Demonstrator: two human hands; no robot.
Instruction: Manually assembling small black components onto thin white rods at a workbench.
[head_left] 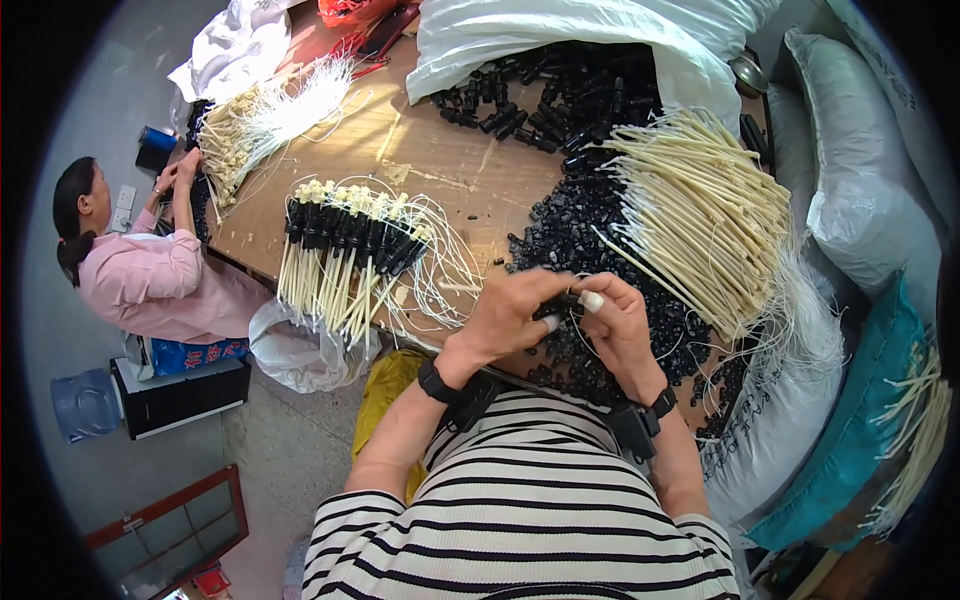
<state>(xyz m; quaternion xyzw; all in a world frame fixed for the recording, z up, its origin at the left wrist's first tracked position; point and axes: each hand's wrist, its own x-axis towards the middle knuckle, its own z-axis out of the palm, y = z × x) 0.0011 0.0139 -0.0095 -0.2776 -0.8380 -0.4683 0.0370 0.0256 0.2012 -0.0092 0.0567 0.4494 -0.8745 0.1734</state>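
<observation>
My left hand (505, 315) and my right hand (618, 325) meet over the near edge of the table, fingers closed. Between their fingertips is a small black part (568, 303), mostly hidden. A short pale stick (460, 287) pokes out to the left of my left hand; I cannot make out whether it joins the black part. Thin white string (590, 340) hangs by my right fingers. Under and beyond my hands spreads a heap of small black plastic pieces (570, 230). To the left lies a row of pale sticks with black sleeves (345, 240), their strings trailing right.
A big bundle of pale sticks (700, 215) lies at the right. Larger black sleeves (545, 105) spill from a white sack (570, 35) at the back. Full sacks (865, 160) crowd the right side. Far left, a person in pink (150, 270) works beside another stick bundle (240, 130).
</observation>
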